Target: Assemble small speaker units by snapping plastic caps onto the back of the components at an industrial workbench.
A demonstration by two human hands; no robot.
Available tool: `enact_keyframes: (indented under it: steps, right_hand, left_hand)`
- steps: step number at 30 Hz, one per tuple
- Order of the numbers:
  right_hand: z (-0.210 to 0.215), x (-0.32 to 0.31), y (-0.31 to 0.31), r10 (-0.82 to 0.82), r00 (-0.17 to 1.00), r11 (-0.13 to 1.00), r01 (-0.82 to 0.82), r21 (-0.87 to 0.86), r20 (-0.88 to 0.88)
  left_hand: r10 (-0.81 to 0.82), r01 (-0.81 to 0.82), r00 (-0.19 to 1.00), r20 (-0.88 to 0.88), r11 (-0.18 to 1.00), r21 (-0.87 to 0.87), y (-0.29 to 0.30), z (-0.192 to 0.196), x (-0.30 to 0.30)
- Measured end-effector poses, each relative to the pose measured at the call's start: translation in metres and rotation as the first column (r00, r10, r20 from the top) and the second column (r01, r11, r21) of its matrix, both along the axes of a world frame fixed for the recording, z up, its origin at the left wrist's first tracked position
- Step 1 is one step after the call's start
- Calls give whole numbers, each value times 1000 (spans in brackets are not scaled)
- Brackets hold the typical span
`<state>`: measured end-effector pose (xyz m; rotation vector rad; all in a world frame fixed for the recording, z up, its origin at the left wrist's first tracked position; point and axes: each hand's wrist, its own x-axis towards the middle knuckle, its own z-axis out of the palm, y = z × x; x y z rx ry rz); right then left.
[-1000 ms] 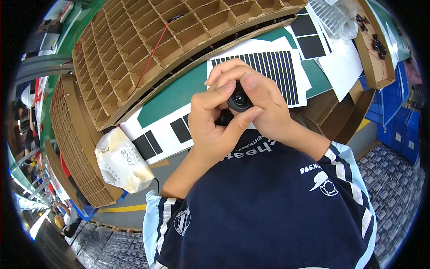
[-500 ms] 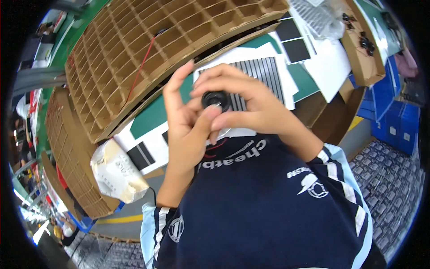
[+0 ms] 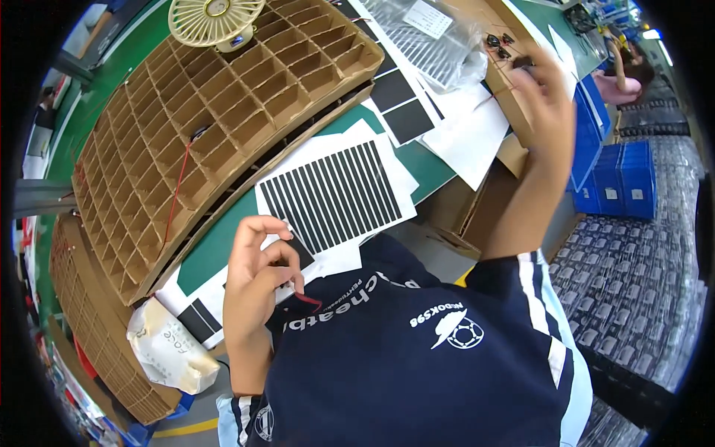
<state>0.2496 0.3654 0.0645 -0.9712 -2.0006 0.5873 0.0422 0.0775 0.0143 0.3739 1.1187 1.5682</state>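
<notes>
Left of centre, the left hand is curled, a thin red wire trailing by its fingers, grip unclear. Upper right, the blurred right hand, grip unclear too, is over a box of black parts, probably light, stiff, best pinched by their bodies; they look small, dark, rounded.

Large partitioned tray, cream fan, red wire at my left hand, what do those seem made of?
Large partitioned tray: matte corrugated cardboard, from its brown colour and rough-edged partitions.
Cream fan: probably moulded plastic, faintly glossy, given the smooth, pale grille; painted metal is possible.
Red wire at your left hand: likely plastic-coated, judging by its even colour; too small to tell the finish.
</notes>
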Motion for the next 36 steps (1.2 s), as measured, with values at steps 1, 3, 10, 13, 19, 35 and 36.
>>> enact_keyframes:
  steps: [1,3,10,13,19,35,36]
  right_hand:
    - [3,13,17,-225,972,916,187,356,70]
    - [8,27,35,-371,928,813,304,496,40]
    - [-27,-10,-9,111,863,981,-174,-83,-493]
    - [-43,-35,-32,327,839,911,-402,-89,-435]
    - [-61,-72,-80,574,641,603,-752,-266,-510]
    - [-61,-88,-130,508,535,221,-838,-499,-675]
    - [-61,-88,-132,517,521,189,-843,-503,-679]
  left_hand:
    - [-28,28,999,-25,1000,0,-3,-4,-1]
    - [-51,51,998,-32,999,-10,-7,-11,0]
    - [106,-86,942,-319,993,76,-1,-9,1]
    - [80,-73,978,-194,996,43,-2,-7,1]
    - [-65,51,973,-221,996,-70,-5,-5,1]
    - [96,-87,995,-16,951,297,-2,-26,-3]
    - [96,-105,994,46,952,288,-1,-26,-2]
